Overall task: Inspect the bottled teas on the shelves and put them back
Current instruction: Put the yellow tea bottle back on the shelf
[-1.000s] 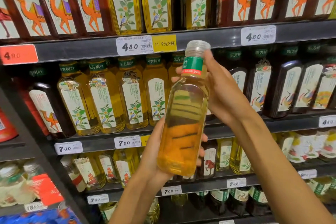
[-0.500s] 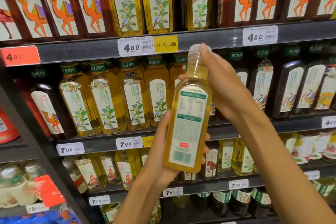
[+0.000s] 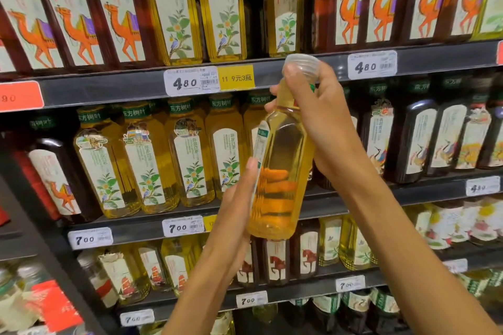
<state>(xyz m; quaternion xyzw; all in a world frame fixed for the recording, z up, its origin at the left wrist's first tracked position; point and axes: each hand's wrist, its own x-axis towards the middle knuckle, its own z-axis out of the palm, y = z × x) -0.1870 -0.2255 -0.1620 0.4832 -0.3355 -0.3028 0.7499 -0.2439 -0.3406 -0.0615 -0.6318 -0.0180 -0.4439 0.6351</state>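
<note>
A bottle of pale golden tea (image 3: 283,160) with a clear cap is held up in front of the shelves, tilted slightly. My right hand (image 3: 321,119) grips its neck and shoulder just below the cap. My left hand (image 3: 239,198) holds the lower body from the left, thumb along the label edge, fingers showing through the liquid. The label is turned to the left, seen edge-on.
Dark shelves (image 3: 109,87) hold rows of tea bottles: golden ones (image 3: 190,160) behind the held bottle, dark camel-label ones (image 3: 73,13) above, dark ones (image 3: 419,141) at right. Price tags (image 3: 190,81) line the shelf fronts.
The bottle has been rotated about its long axis: clear side first, then the back label facing me, now the label turned to the left edge. Both hands stayed on it.
</note>
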